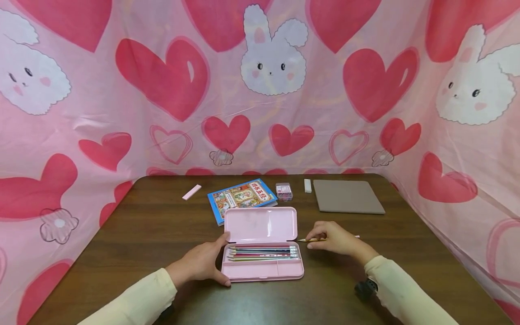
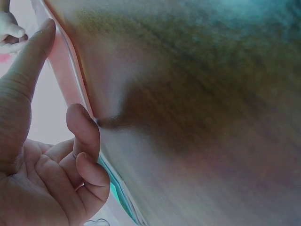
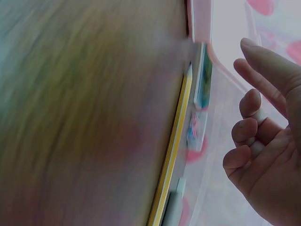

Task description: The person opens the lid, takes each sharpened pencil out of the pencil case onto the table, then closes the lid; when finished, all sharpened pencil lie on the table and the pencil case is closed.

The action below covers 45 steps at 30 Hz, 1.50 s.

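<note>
A pink pencil case lies with its lid raised on the brown table, with several pencils lined up in its rear compartment. My left hand grips the case's left end, thumb at the front corner and fingers toward the hinge. Just right of the case, a sharpened yellow pencil lies on the table, its tip toward the case. Over it hovers my right hand; in the right wrist view thumb and forefinger are stretched out, the other fingers bent, nothing between them.
Behind the case lies a blue-edged picture book, partly covered by the lid. Along the back are a pink bar, a small clear box, a white block and a flat taupe rectangle. Patterned pink cloth encloses the table.
</note>
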Motion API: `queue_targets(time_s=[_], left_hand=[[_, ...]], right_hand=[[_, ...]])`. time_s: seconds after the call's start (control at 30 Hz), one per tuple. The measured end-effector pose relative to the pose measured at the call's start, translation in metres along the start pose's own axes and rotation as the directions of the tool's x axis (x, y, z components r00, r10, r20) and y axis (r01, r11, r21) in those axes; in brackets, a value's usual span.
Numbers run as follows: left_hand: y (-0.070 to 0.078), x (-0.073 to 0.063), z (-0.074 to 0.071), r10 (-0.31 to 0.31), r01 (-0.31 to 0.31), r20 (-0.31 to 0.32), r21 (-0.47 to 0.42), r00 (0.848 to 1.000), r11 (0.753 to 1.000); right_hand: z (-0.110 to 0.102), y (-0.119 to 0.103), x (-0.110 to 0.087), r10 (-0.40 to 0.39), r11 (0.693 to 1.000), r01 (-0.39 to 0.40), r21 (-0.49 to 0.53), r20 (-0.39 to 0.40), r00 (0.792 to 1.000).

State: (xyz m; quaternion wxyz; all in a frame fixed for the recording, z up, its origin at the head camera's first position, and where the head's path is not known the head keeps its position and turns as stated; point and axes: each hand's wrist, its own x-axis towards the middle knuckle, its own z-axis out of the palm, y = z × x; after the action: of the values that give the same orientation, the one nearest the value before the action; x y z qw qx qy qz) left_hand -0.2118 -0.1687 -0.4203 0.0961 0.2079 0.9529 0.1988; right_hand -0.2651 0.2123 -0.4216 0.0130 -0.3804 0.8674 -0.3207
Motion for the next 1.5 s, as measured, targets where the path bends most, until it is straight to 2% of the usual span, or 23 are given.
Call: queue_targets(time_s=[0.4, 0.67, 0.9, 1.27, 1.4, 1.5], left_hand=[[-0.001, 0.000, 0.001, -0.002, 0.002, 0.001, 0.005, 1.000, 1.000], [0.000, 0.000, -0.001, -0.003, 0.003, 0.001, 0.003, 1.000, 1.000], [0.001, -0.001, -0.002, -0.016, 0.016, 0.017, -0.014, 1.000, 1.000], [0.001, -0.001, -0.002, -0.009, 0.009, 0.008, -0.007, 1.000, 1.000], [0.001, -0.001, -0.002, -0.008, 0.008, 0.005, 0.002, 1.000, 1.000], [0.001, -0.001, -0.002, -0.006, 0.006, 0.000, 0.006, 1.000, 1.000]], right_hand=[[0.022, -0.010, 0.016, -0.022, 1.000, 0.020, 0.016, 0.107, 0.994], [0.026, -0.012, 0.021, -0.010, 0.999, 0.015, -0.030, 0.148, 0.989], [0.029, -0.015, 0.023, -0.020, 0.999, 0.025, -0.030, 0.171, 0.985], [0.031, -0.020, 0.029, 0.021, 0.994, 0.001, -0.113, 0.186, 0.982], [0.031, -0.024, 0.031, -0.015, 0.982, 0.048, -0.180, 0.178, 0.984], [0.031, -0.029, 0.031, -0.040, 0.959, 0.087, -0.270, 0.173, 0.984]])
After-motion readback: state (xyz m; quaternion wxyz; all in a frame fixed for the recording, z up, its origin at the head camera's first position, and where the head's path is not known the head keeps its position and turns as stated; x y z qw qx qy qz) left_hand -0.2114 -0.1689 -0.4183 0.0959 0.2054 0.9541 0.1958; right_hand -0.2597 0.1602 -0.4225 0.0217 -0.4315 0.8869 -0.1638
